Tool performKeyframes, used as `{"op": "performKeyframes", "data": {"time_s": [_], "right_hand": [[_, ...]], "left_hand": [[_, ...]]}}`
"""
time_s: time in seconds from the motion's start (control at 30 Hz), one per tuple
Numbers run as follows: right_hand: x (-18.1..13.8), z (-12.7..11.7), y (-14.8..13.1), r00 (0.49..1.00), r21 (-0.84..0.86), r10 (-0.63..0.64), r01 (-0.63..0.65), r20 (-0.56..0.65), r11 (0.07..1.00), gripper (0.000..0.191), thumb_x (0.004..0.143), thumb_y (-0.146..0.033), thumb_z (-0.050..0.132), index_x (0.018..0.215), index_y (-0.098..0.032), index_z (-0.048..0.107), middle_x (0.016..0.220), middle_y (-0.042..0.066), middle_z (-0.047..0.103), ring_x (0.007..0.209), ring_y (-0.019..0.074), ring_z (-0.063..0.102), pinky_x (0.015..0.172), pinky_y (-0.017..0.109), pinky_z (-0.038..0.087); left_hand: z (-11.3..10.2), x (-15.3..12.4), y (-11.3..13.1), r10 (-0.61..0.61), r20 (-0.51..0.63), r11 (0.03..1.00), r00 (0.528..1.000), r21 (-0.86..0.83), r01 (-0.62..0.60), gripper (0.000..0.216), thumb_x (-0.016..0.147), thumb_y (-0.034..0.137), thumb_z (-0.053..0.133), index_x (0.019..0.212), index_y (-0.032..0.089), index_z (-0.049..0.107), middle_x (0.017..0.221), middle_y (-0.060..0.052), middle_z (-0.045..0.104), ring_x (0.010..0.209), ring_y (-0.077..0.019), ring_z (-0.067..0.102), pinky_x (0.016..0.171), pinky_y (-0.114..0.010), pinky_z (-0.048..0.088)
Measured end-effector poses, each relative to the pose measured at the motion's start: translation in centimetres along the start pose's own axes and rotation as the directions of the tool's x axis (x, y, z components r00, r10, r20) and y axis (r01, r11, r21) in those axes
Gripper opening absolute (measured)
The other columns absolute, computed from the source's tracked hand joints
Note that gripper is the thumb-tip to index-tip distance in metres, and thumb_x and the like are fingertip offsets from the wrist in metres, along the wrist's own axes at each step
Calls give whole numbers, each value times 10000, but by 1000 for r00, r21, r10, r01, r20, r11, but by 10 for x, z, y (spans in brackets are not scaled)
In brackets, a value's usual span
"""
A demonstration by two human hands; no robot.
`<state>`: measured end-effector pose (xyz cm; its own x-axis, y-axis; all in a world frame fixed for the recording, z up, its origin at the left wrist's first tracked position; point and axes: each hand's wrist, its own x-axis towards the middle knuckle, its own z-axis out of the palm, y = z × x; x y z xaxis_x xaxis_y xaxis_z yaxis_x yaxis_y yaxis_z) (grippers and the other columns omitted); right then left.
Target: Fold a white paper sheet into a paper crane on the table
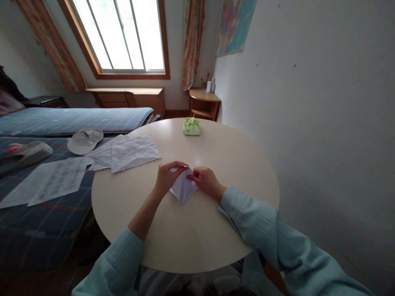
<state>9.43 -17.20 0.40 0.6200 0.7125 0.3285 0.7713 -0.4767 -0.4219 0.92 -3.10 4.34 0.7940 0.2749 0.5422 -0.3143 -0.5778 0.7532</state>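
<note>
A folded sheet of white paper [182, 190] lies in front of me on the round table [197, 234], one corner pointing towards me and a crease line running down its middle. My left hand [168, 174] pinches its far edge, thumb and fingers together near the top corner. On the paper's right side, my right hand [206, 179] is closed, with thumb and index finger gripping a flap near the edge. The fingers hide parts of the paper's upper edges.
A green tissue pack [192, 126] stands near the table's far edge. Creased paper sheets [134, 152] overlap the table's left edge. On the bed [46, 230] lie printed sheets [58, 181] and a white cap [84, 141]. A wall [333, 135] borders the right side.
</note>
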Motion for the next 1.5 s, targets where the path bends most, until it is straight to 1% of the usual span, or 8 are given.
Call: {"op": "performKeyframes", "data": {"time_s": [0.27,0.43,0.67,0.8,1.13,1.23,1.37,1.5], "right_hand": [[-1,1,0,1000,5,-22,22,1,1000,414,778,-488,501,540,-150,512,554,0,513,516,87,365,526,224,226],[-2,-4,-3,995,19,-83,84,-50,996,418,791,-515,458,581,-155,501,569,-2,503,525,90,374,531,219,240],[-1,-4,-3,989,-57,-138,134,-60,989,423,832,-483,405,576,-157,490,580,21,513,557,108,399,564,230,263],[-1,-1,-1,990,-71,-127,122,-69,990,409,830,-470,422,585,-152,507,584,22,524,558,108,407,562,230,258],[-1,-2,-1,993,-57,-118,117,-21,992,347,804,-394,507,556,-152,515,552,2,503,545,97,399,554,220,248],[-1,-2,-1,995,-39,-93,91,-44,995,352,797,-408,509,554,-154,501,547,-3,490,531,93,382,539,218,243],[-3,-5,-4,993,26,-78,80,-90,996,323,792,-434,502,631,-155,514,588,-3,505,539,91,398,537,208,258],[-3,-5,-5,992,18,-75,77,-97,997,285,815,-379,486,640,-155,513,605,5,518,553,94,405,545,208,262]], "left_hand": [[0,0,-1,5,1,1000,1000,8,-5,77,683,221,611,681,197,684,698,-2,700,660,-139,640,649,-216,484],[0,0,-1,-3,-4,1000,1000,4,3,74,681,221,615,688,195,684,711,-4,702,661,-139,641,658,-219,486],[1,-1,-1,16,20,1000,1000,0,-16,64,680,214,624,683,194,684,700,0,700,656,-135,640,657,-213,484],[2,-1,-1,26,24,1000,999,1,-26,62,678,208,626,681,189,685,692,1,699,650,-133,641,649,-210,483],[3,-1,-3,43,52,999,998,-2,-43,65,682,181,620,683,196,684,692,14,699,644,-125,639,656,-207,489],[4,-1,-4,47,57,999,997,-9,-47,63,685,189,621,690,190,684,702,8,700,652,-127,640,663,-209,490],[4,-1,-3,49,44,999,998,-5,-49,65,687,181,619,701,186,683,704,8,700,653,-125,639,658,-205,490],[5,-2,-2,64,49,998,997,11,-64,58,686,193,624,688,189,681,694,7,699,638,-126,638,649,-208,492]]}}
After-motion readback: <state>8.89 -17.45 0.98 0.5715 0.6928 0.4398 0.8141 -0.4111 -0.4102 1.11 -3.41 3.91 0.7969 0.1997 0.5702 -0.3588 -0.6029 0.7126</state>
